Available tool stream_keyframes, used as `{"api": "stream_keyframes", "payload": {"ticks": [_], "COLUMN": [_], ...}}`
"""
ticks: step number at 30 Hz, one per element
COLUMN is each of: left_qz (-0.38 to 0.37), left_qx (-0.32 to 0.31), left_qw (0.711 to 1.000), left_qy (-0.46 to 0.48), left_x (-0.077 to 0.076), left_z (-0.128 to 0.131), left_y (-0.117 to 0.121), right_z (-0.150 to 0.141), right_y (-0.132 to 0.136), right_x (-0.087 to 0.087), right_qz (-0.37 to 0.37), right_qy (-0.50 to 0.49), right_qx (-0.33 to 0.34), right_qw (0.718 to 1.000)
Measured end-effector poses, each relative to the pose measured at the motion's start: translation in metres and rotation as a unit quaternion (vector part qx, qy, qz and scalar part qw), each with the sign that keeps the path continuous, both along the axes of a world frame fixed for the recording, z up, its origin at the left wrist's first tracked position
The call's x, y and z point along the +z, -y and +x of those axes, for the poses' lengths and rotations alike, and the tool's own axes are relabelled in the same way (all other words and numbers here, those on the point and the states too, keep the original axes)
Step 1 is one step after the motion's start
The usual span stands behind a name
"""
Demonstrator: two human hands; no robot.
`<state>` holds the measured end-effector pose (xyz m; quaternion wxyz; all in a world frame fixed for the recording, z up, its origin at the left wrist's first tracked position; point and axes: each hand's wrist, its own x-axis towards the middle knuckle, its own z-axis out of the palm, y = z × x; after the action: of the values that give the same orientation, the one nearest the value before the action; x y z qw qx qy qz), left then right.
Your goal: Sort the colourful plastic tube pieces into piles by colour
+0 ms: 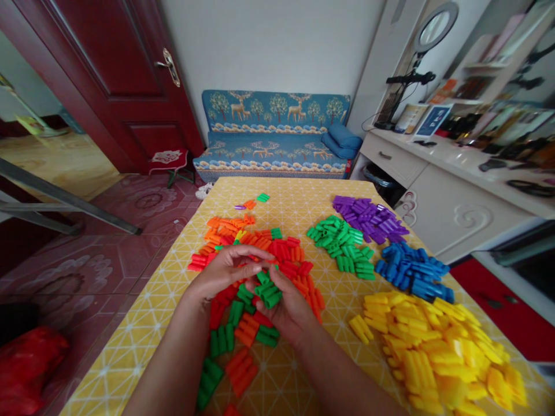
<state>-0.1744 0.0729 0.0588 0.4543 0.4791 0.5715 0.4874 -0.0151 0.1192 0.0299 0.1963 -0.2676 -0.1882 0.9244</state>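
Observation:
My right hand (287, 307) is cupped palm up and holds several green plastic pieces (267, 290). My left hand (229, 267) curls over it from the left, its fingertips touching those green pieces. Both hands hover over a mixed pile of red, orange and green pieces (260, 254) on the table with the yellow patterned cloth (299, 202). More green and orange pieces (234, 346) lie under my wrists.
Sorted heaps lie to the right: green (344, 245), purple (368, 216), blue (411, 271) and a large yellow one (437, 346). A blue sofa (273, 136) stands beyond the table, a white cabinet (446, 190) at right, a dark red door (117, 75) at left.

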Motion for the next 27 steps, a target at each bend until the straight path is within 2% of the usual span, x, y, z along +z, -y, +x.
{"api": "stream_keyframes", "payload": {"ticks": [1,3,5,7,8,9,10,11,12,13,14,15,16,19,23,24,27], "left_qz": [0.022,0.073,0.107,0.106,0.097,0.077,0.050,0.019,-0.008,-0.028,-0.038,-0.040,-0.037,-0.034,-0.041,-0.027,0.057], "left_qx": [0.031,0.135,0.265,0.365,0.398,0.416,0.427,0.432,0.431,0.425,0.415,0.403,0.392,0.378,0.386,0.391,0.399], "left_qw": [0.999,0.987,0.952,0.906,0.884,0.870,0.862,0.860,0.863,0.868,0.876,0.883,0.889,0.892,0.886,0.881,0.856], "left_qy": [-0.012,-0.054,-0.110,-0.186,-0.226,-0.252,-0.268,-0.272,-0.265,-0.254,-0.243,-0.236,-0.235,-0.247,-0.254,-0.265,-0.324], "left_x": [-0.002,-0.009,-0.022,-0.038,-0.046,-0.054,-0.062,-0.069,-0.075,-0.081,-0.086,-0.091,-0.095,-0.101,-0.099,-0.097,-0.088], "left_z": [-0.004,-0.017,-0.036,-0.059,-0.070,-0.079,-0.086,-0.092,-0.096,-0.099,-0.101,-0.101,-0.102,-0.101,-0.100,-0.098,-0.093], "left_y": [-0.001,-0.003,-0.003,0.001,0.003,0.006,0.008,0.010,0.012,0.012,0.012,0.012,0.011,0.009,0.010,0.010,0.009], "right_z": [0.002,0.007,0.013,0.021,0.026,0.031,0.036,0.041,0.045,0.050,0.053,0.056,0.059,0.063,0.069,0.070,0.072], "right_y": [-0.001,-0.008,-0.025,-0.055,-0.074,-0.096,-0.119,-0.141,-0.163,-0.182,-0.198,-0.211,-0.219,-0.229,-0.227,-0.227,-0.225], "right_x": [0.001,0.007,0.016,0.025,0.029,0.031,0.031,0.030,0.027,0.023,0.018,0.012,0.006,-0.013,-0.030,-0.032,-0.032], "right_qz": [0.007,0.031,0.090,0.207,0.285,0.372,0.464,0.551,0.632,0.703,0.743,0.756,0.764,0.770,0.795,0.797,0.796], "right_qy": [0.000,0.009,0.035,0.079,0.110,0.148,0.198,0.261,0.333,0.398,0.446,0.468,0.482,0.494,0.517,0.523,0.539], "right_qx": [-0.004,-0.007,-0.008,-0.018,-0.029,-0.045,-0.057,-0.075,-0.089,-0.085,-0.076,-0.070,-0.062,-0.042,-0.019,-0.015,-0.022], "right_qw": [1.000,0.999,0.995,0.975,0.952,0.915,0.862,0.789,0.694,0.582,0.494,0.452,0.424,0.402,0.317,0.301,0.275]}}
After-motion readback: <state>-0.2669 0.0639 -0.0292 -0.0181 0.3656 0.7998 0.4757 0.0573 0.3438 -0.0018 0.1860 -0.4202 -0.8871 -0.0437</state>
